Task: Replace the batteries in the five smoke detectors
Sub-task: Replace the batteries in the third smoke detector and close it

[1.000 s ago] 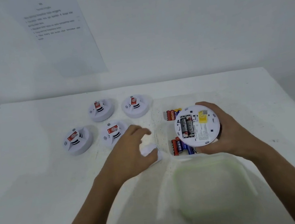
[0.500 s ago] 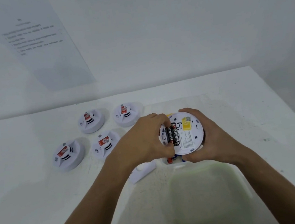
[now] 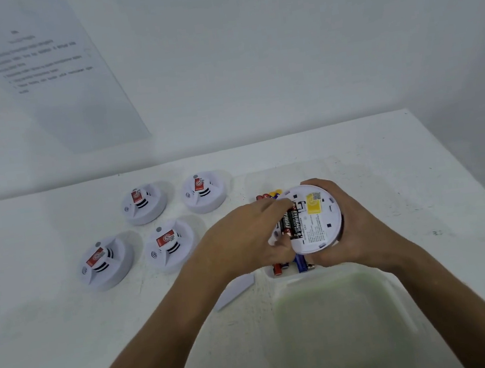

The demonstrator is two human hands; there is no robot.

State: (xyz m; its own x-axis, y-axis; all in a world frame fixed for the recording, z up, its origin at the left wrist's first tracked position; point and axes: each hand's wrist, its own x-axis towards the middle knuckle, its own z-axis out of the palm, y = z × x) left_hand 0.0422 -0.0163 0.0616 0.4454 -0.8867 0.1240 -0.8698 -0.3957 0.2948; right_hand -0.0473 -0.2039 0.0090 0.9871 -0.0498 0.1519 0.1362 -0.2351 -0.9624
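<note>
Left hand (image 3: 251,237) now on detector's (image 3: 316,220) batteries (image 3: 292,223).

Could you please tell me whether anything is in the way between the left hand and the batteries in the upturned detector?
Nothing visible does. The left hand already has its fingers on the black cylindrical batteries in the open compartment of the round white smoke detector held by the right hand; the flat white cover lies aside on the table.

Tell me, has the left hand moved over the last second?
Yes. The left hand went from the small white cover on the table to the right, onto the batteries in the held smoke detector.
</note>
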